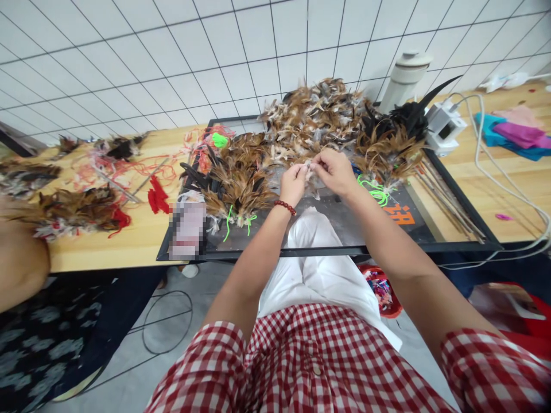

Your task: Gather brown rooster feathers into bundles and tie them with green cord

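My left hand (293, 184), with a red bead bracelet (286, 207) at the wrist, and my right hand (334, 172) meet over the dark tray. Both pinch a small pale feather (310, 179) between their fingertips, its lower wisps hanging down. Just behind them rises a large heap of loose brown feathers (316, 117). Bunches of brown feathers (241, 178) tied with green string (228, 222) lie left of my left hand. More brown feather bunches (390, 152) and a coil of green string (373, 191) lie beyond my right forearm.
A black-framed tray (258, 252) holds the feathers, with thin sticks (447, 198) at its right. A bottle (404, 80), a white plug block (445, 123), cables and coloured cloth (516, 135) stand or lie right. Another person's arm (21, 252) and red string (158, 196) are left.
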The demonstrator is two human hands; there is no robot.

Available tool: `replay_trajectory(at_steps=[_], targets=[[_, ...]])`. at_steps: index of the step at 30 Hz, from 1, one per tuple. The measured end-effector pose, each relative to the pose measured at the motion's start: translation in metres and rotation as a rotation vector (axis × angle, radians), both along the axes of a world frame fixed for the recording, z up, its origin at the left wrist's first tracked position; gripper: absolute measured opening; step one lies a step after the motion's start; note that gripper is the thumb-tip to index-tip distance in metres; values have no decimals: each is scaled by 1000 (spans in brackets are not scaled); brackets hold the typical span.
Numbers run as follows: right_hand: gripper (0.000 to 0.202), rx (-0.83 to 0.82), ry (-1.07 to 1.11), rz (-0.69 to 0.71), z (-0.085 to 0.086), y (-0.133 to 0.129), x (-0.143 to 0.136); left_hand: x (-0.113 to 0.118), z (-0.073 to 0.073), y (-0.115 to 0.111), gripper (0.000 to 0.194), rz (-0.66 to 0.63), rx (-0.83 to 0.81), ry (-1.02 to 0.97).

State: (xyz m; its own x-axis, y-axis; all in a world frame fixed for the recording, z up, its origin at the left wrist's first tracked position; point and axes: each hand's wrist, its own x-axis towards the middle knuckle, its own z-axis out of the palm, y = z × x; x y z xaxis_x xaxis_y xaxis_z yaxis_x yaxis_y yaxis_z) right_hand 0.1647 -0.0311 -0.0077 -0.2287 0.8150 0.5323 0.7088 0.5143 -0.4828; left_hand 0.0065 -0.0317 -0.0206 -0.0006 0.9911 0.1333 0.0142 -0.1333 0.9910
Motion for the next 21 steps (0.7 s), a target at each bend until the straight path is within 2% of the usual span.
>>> replay_trajectory(at_steps=[5,9,15,18,21], targets=[[29,10,84,6,1,2,1,-1,-1,-1,21,-48,55,45],[41,-31,289,19,3,3,3,-2,-7,5,24,-16,61,18],[56,-237,491,268,2,6,4,-3,-16,16,26,36,-23,-130],[53,-264,544,323,0,6,-1,-1,-13,13,26,10,-4,-129],[42,-295,543,293,4,3,1,0,-9,8,27,-37,19,-80]])
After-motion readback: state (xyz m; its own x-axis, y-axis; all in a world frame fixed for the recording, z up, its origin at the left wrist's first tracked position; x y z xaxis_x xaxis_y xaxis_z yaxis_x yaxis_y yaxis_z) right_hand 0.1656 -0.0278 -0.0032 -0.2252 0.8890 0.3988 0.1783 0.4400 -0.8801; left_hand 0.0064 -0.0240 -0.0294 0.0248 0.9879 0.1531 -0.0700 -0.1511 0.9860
